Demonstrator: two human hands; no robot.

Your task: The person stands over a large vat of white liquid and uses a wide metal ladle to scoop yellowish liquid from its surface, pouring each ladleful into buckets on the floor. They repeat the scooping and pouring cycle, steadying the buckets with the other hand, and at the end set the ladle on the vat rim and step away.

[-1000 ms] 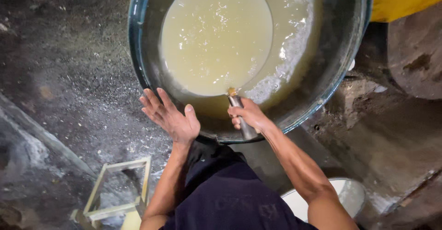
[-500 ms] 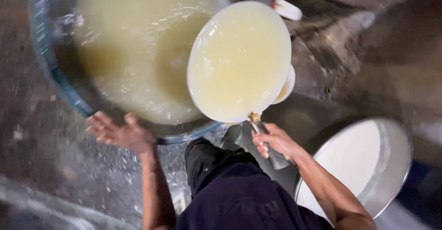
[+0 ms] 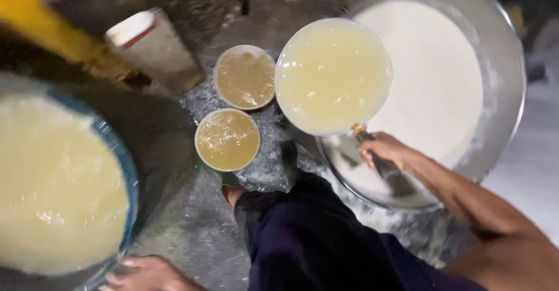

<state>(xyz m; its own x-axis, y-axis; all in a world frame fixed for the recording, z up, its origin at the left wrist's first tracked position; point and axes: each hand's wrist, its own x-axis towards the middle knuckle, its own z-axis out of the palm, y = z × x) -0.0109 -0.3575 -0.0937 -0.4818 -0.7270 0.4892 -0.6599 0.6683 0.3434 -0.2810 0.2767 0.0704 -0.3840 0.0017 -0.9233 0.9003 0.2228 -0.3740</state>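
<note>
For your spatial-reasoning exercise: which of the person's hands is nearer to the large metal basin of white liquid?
Right. The right hand grips the ladle handle directly over the metal basin's near rim; the left hand rests far off by the blue-rimmed tub.

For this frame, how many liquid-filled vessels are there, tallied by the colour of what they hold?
Pale yellow liquid: 2, the long-handled round ladle pan and the big blue-rimmed basin.
Amber-brown liquid: 2, the far small round bowl and the near small round bowl.
White liquid: 1, the wide metal basin.
Total: 5.
</note>
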